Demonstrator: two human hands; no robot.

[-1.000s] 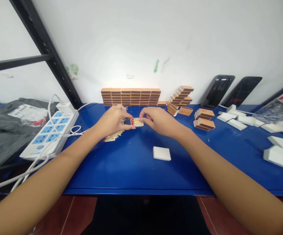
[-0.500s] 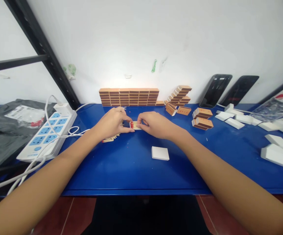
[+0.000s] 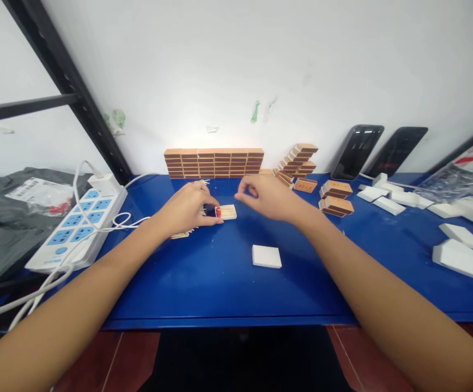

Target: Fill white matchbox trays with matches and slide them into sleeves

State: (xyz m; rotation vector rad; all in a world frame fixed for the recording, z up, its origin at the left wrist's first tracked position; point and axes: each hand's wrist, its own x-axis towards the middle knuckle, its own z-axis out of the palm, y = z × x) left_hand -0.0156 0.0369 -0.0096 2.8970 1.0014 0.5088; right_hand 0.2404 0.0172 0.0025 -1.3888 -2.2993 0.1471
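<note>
My left hand (image 3: 193, 206) grips the left end of a small white matchbox tray (image 3: 231, 212) between thumb and fingers. Inside the tray lie matches (image 3: 227, 210) side by side, their red heads toward my left hand. A pile of loose matches (image 3: 182, 234) is partly hidden beneath that hand. Just right of the tray, my right hand (image 3: 267, 197) hovers apart from it, fingers loosely curled and nothing visible in them. Closer to the front edge lies a white tray (image 3: 266, 257), seen as a plain flat face.
Stacked brown matchboxes (image 3: 214, 163) line the wall. Matchbox sleeves (image 3: 302, 158) lean in a stepped heap, with another small stack (image 3: 335, 197) nearby. Two phones (image 3: 355, 152) lean on the wall. White trays (image 3: 461, 258) lie scattered right; a power strip (image 3: 79, 223) and cables stand left.
My right hand has let go of the tray's right end and moved up and to the right. The tray's matches now show fully. My left hand keeps its hold.
</note>
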